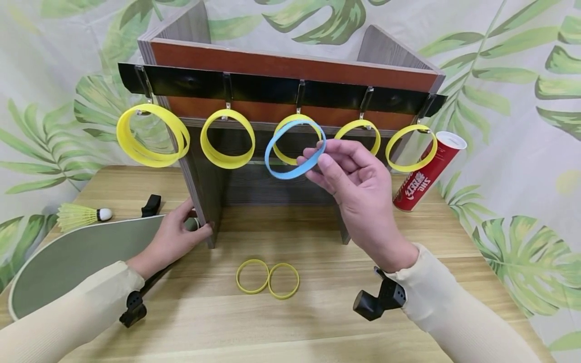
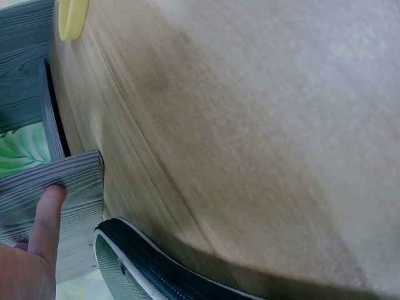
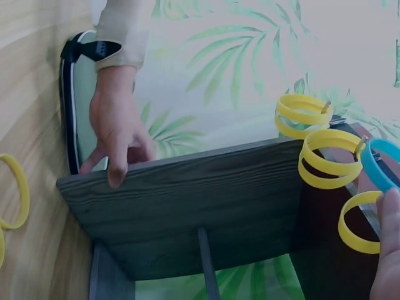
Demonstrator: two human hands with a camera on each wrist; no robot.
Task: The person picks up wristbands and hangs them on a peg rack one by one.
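My right hand (image 1: 363, 186) pinches a blue silicone wristband (image 1: 292, 174) between thumb and fingers, in front of the middle hook (image 1: 299, 93). Behind it a yellow wristband (image 1: 283, 151) hangs on that hook. More yellow wristbands hang on the other hooks of a black strip (image 1: 263, 88). That strip runs along the front of a grey wooden shelf (image 1: 295, 186) with red-brown boards. My left hand (image 1: 177, 234) grips the front edge of the shelf's left side panel (image 2: 78, 187), low down near the table.
Two yellow wristbands (image 1: 252, 260) lie side by side on the wooden table (image 1: 317, 322). A racket case (image 1: 91, 257) and a shuttlecock (image 1: 81, 216) lie at the left, near a small black object (image 1: 152, 205). A red tube (image 1: 426, 176) leans behind the shelf's right side.
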